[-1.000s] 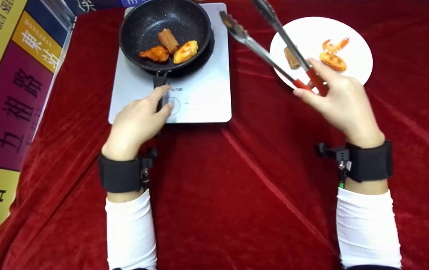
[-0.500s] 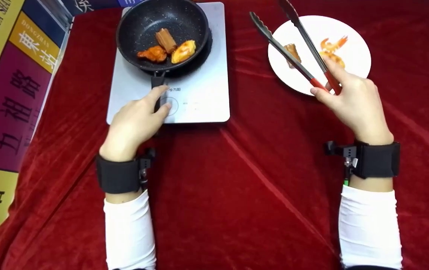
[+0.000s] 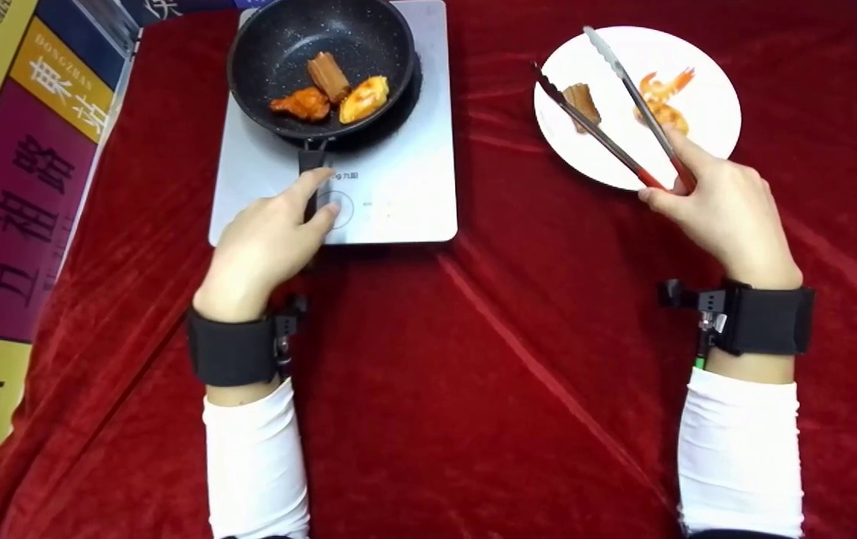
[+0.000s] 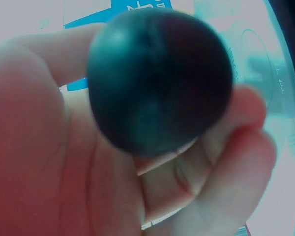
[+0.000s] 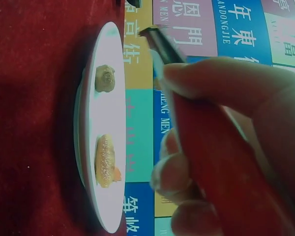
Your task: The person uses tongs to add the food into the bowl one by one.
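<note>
My left hand grips the black handle of a frying pan, its fingers curled round it in the left wrist view. In the pan lie a brown ridged piece, a reddish-brown piece like a chicken wing and a yellow browned piece. My right hand holds metal tongs by their red handles. The tongs' arms are spread over a white plate. One arm crosses a brown ridged piece; the other passes beside a shrimp and a yellow-orange piece.
The pan stands on a silver induction cooker at the back left. A wrinkled red cloth covers the table. Panels with large printed characters rise along the left edge.
My right hand has moved right and slightly down, bringing the tongs from between cooker and plate to over the plate. My left hand keeps its grip on the pan handle.
</note>
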